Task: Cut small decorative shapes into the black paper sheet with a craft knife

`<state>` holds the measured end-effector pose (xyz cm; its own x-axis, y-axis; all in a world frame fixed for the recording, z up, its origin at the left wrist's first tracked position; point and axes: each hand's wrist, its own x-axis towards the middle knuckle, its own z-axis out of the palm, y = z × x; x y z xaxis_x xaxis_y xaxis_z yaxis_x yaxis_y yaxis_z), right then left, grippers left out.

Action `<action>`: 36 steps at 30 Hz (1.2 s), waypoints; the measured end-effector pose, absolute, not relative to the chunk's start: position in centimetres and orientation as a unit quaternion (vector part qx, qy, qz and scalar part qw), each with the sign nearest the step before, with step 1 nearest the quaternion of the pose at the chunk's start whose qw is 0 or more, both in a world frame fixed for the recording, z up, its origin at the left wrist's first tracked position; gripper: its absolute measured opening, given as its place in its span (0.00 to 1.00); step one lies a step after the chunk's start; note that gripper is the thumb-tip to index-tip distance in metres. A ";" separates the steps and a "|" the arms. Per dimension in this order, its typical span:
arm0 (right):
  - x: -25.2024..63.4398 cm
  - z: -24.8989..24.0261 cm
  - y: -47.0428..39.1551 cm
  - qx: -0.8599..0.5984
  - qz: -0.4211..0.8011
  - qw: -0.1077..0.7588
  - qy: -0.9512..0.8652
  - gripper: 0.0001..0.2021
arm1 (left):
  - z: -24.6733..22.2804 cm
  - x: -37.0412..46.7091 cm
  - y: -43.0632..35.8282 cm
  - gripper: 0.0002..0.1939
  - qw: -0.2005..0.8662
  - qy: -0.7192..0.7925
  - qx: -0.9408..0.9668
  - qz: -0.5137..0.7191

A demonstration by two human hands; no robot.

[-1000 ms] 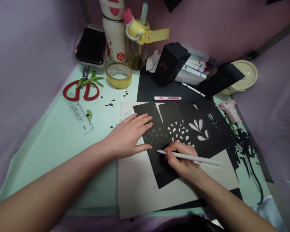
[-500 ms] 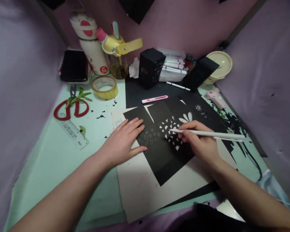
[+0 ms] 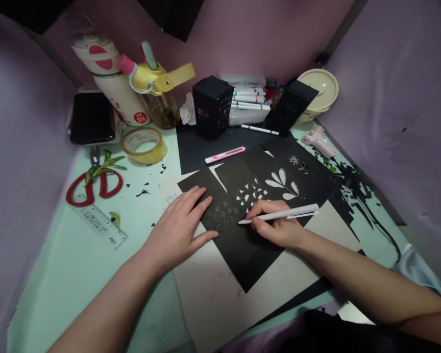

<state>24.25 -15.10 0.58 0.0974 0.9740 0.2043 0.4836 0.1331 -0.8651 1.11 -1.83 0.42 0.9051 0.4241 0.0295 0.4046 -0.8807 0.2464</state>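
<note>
A sheet of black paper (image 3: 250, 264) lies on a larger white sheet (image 3: 213, 314), with small cut-out shapes and a leaf-sprig cut-out in it. Faint stars and triangles (image 3: 224, 213) are drawn in light lines on its left part. My left hand (image 3: 182, 223) rests flat, fingers spread, across the left edge of the black paper. My right hand (image 3: 279, 228) holds a white pen (image 3: 282, 214), its tip at the black paper just right of the drawn shapes. Whether the tip touches is hard to tell.
Behind the paper lie a pink utility knife (image 3: 225, 155), a white marker (image 3: 259, 129) and a black box (image 3: 212, 105). On the left are a tape roll (image 3: 145, 147), red-handled scissors (image 3: 79, 198) and a ruler (image 3: 102, 226). Black scraps and a pink glue gun (image 3: 319, 142) lie right.
My right hand has moved the pen left and down from the cut-out shapes toward the drawn ones. The whole view has shifted a little; my left hand stays on the paper.
</note>
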 end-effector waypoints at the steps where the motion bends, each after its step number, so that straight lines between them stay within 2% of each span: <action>1: 24.3 0.6 -15.1 -0.594 0.278 0.438 -0.615 0.06 | 0.4 1.1 -1.8 0.38 0.116 0.214 0.969 0.040; 36: 24.2 0.0 -15.2 -0.594 0.252 0.438 -0.626 0.06 | 0.2 1.0 -1.9 0.38 0.112 0.218 0.969 0.036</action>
